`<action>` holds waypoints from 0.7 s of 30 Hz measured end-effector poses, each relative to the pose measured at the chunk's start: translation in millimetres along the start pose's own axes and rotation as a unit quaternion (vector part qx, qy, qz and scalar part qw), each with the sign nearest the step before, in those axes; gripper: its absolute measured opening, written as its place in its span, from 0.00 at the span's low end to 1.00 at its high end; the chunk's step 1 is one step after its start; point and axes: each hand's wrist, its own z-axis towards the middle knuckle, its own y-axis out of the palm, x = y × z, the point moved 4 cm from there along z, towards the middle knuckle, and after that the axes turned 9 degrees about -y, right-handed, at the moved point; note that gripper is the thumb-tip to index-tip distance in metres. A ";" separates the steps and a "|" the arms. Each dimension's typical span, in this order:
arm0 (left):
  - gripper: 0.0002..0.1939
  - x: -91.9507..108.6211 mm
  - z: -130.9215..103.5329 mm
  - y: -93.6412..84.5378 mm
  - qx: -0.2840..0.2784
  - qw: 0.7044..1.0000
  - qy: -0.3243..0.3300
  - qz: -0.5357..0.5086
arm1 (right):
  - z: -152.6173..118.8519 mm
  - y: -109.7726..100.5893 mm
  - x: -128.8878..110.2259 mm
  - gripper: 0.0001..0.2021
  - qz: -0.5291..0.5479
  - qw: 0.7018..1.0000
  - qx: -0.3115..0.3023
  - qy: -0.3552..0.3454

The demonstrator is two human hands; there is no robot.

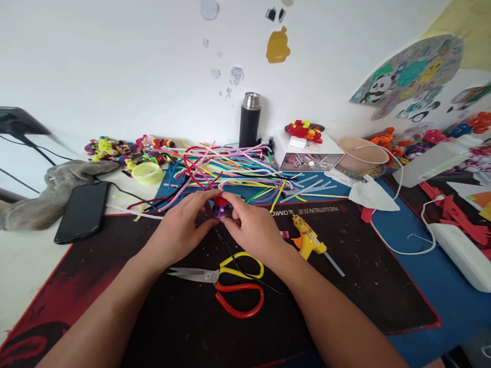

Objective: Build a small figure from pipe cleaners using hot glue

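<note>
Both hands meet over the dark mat, around a small red and purple piece point(221, 206). My left hand point(179, 230) holds its left side, with index finger above and thumb below. From the right, my right hand point(251, 225) pinches the same piece, its fingers bent. Below the hands lie scissors point(211, 276) with one yellow and one red handle, blades pointing left. A thin dark strand point(245, 273) runs across them from under the hands. To the right of my right hand is a yellow glue gun point(310, 239) with a clear stick in its back.
Colourful pipe cleaners point(230, 166) are heaped behind the hands, before a black thermos point(249, 122). A phone point(83, 212) and a grey plush item point(49, 194) lie left. A white box point(307, 153), a beige bowl point(362, 153) and white cables point(402, 251) are right.
</note>
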 end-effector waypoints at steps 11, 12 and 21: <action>0.27 0.8 -2.7 -0.2 0.019 1.000 0.000 0.002 | -1.9 -3.0 -0.7 0.24 0.035 0.999 0.020 -0.016; 0.27 0.8 -2.7 0.1 0.019 1.000 -0.003 0.000 | -1.9 -3.2 -0.8 0.24 0.033 0.999 0.022 -0.019; 0.27 -2.5 -2.1 2.6 0.025 0.999 -0.030 -0.028 | -1.8 -1.3 2.7 0.26 0.047 0.998 0.038 -0.026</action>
